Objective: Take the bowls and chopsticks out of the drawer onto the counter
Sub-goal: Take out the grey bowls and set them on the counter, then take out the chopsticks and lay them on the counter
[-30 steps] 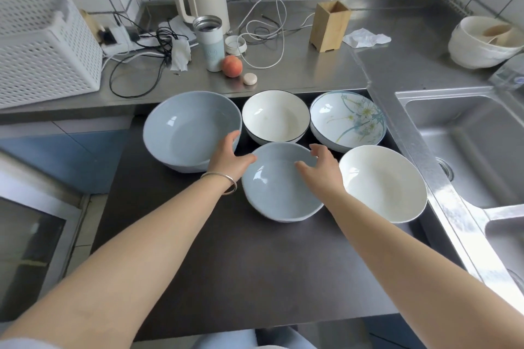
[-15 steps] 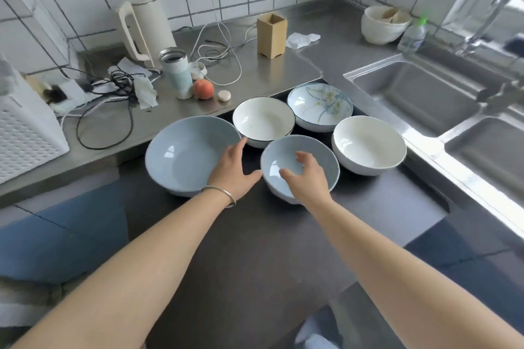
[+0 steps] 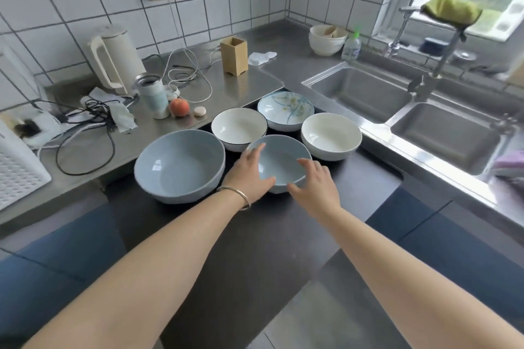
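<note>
Several bowls stand in the open dark drawer. My left hand and my right hand grip the small blue bowl from either side, thumbs over its near rim. To the left stands a large blue bowl. Behind are a dark-rimmed white bowl and a floral bowl, and a white bowl sits on the right. I see no chopsticks.
The steel counter behind the drawer carries a kettle, a tumbler, a peach, cables and a wooden holder. A double sink lies right, a white basket left.
The view has tilted up and back, showing more wall and window. Both hands have closed tighter on the small blue bowl, which looks slightly raised.
</note>
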